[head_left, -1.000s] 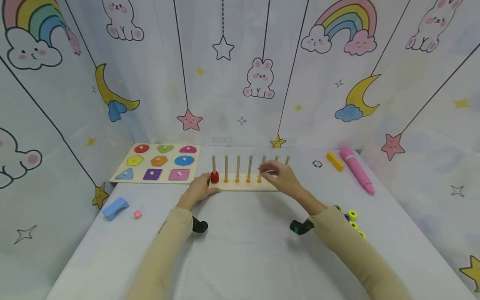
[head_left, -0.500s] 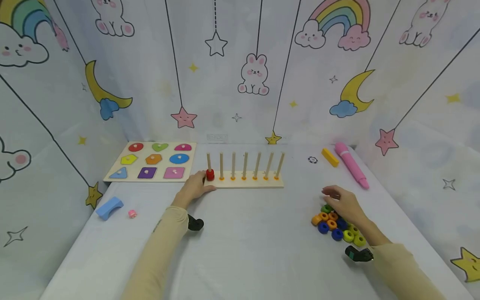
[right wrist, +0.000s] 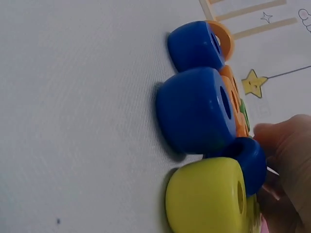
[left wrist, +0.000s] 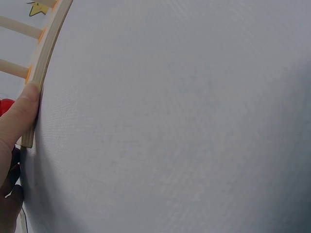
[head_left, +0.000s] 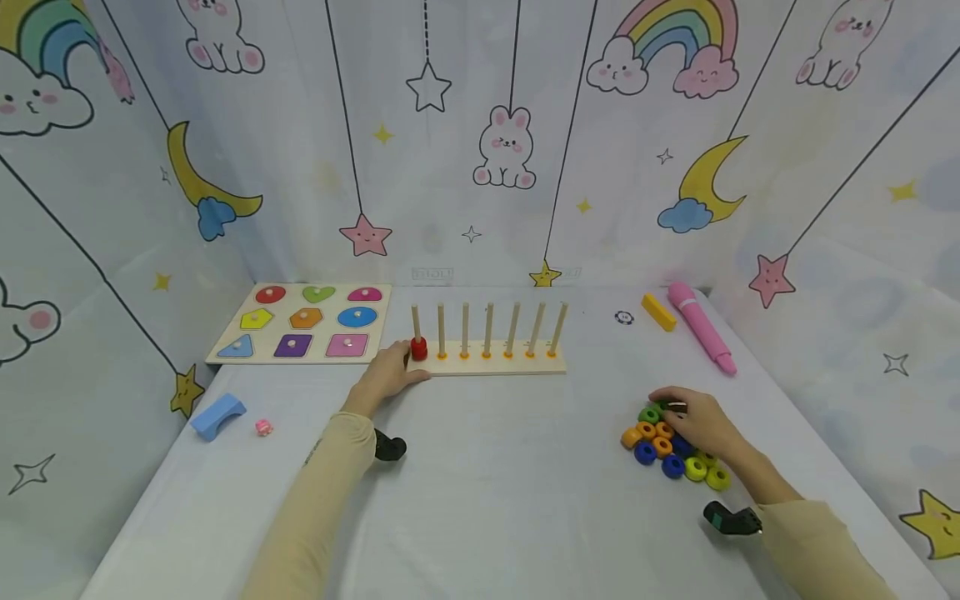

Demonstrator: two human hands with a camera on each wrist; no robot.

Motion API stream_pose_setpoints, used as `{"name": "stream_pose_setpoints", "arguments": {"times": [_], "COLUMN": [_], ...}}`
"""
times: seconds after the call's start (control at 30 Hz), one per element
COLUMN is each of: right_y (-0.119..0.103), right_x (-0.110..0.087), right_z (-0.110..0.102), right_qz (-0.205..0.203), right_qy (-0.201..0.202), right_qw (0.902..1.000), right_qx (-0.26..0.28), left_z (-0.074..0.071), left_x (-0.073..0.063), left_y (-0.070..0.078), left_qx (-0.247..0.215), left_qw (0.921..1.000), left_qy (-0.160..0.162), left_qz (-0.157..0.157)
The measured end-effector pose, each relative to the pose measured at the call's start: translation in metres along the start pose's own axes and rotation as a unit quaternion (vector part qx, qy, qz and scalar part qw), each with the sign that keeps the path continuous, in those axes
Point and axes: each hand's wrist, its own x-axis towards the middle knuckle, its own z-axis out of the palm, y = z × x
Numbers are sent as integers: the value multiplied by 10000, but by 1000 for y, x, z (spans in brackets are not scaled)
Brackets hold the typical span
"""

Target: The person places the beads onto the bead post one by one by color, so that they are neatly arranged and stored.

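A wooden peg board [head_left: 487, 367] with a row of upright pegs stands at the back middle. Red beads [head_left: 419, 349] are stacked on its leftmost peg. My left hand [head_left: 385, 377] grips the board's left end, the thumb [left wrist: 23, 109] on its front edge. On the table to the right lies a cluster of green, orange, blue and yellow beads. My right hand [head_left: 701, 423] is down at its far side, with thumb and forefinger around a green bead [head_left: 649, 415]; I cannot tell whether they pinch one. A blue bead [right wrist: 194, 109] and a yellow bead [right wrist: 206, 196] lie near that hand.
A shape puzzle board [head_left: 251, 343] lies at the back left. In front of it are a blue arch block [head_left: 218, 416] and a small pink cube [head_left: 263, 427]. A yellow block [head_left: 658, 312] and a pink marker-like toy [head_left: 702, 329] lie at the back right.
My right hand has moved from the peg board's right side out to the bead cluster, and its fingers have lowered among the green beads. My left hand stays at the board.
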Motion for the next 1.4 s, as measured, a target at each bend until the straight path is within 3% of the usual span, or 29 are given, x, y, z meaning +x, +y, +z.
{"name": "stream_pose_setpoints", "arguments": {"times": [0.3, 0.43, 0.6, 0.83, 0.97, 1.13, 1.4], "right_y": [-6, -19, -53, -123, -158, -187, -232], "right_x": [13, 32, 65, 124, 157, 191, 224], "right_z": [1, 4, 6, 6, 14, 38, 78], "right_qz": [7, -373, -919, -1535, -1854, -1786, -1946], "right_qy": [425, 787, 1159, 1602, 1518, 1231, 865], "right_qw": [9991, 9960, 9882, 9697, 9625, 9666, 9658], "right_qx": [56, 185, 394, 1021, 1272, 1363, 1480], "left_z": [-2, -1, -1, 0, 0, -1, 1], "left_x": [-2, -2, -1, 0, -1, -2, -2], "left_y": [4, 2, 2, 0, 0, 1, 2], "left_qx": [25, 51, 21, 58, 71, -7, -67], "left_qw": [10000, 10000, 10000, 9999, 9999, 9999, 9999], "left_qy": [15, 27, 15, 37, 66, 112, 71], "left_qz": [54, 44, 74, 103, 80, 130, 79]}}
